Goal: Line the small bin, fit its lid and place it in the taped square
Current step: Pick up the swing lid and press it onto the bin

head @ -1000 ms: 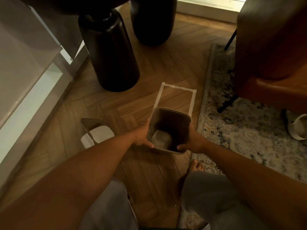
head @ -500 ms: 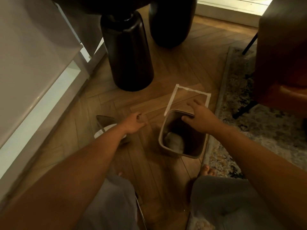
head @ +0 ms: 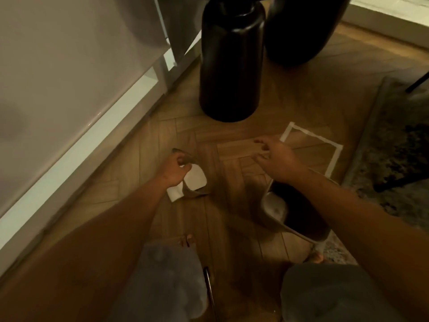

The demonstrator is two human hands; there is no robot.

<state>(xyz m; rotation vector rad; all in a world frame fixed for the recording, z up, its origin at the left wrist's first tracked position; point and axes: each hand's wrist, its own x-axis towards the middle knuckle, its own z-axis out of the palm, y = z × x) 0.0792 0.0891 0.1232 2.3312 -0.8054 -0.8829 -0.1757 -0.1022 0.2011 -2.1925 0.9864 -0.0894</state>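
The small brown bin (head: 299, 219) stands open on the wooden floor at lower right, partly under my right forearm, with something pale (head: 274, 206) lying inside. It is just in front of the white taped square (head: 335, 159). The bin's ring-shaped lid (head: 197, 192) lies on the floor to the left, over a white folded sheet (head: 174, 194). My left hand (head: 173, 169) has its fingers curled on the lid's far rim. My right hand (head: 276, 159) hovers over the floor left of the taped square, fingers apart and holding nothing.
Two thick black table legs (head: 229, 66) (head: 299, 31) stand beyond the lid and the square. A white cabinet (head: 69, 94) runs along the left. A patterned rug (head: 394, 147) borders the square on the right. My knees and bare feet are at the bottom.
Both hands let go of the bin, which now rests on the floor. My left hand went left to the lid and closed on its rim. My right hand left the bin's rim.
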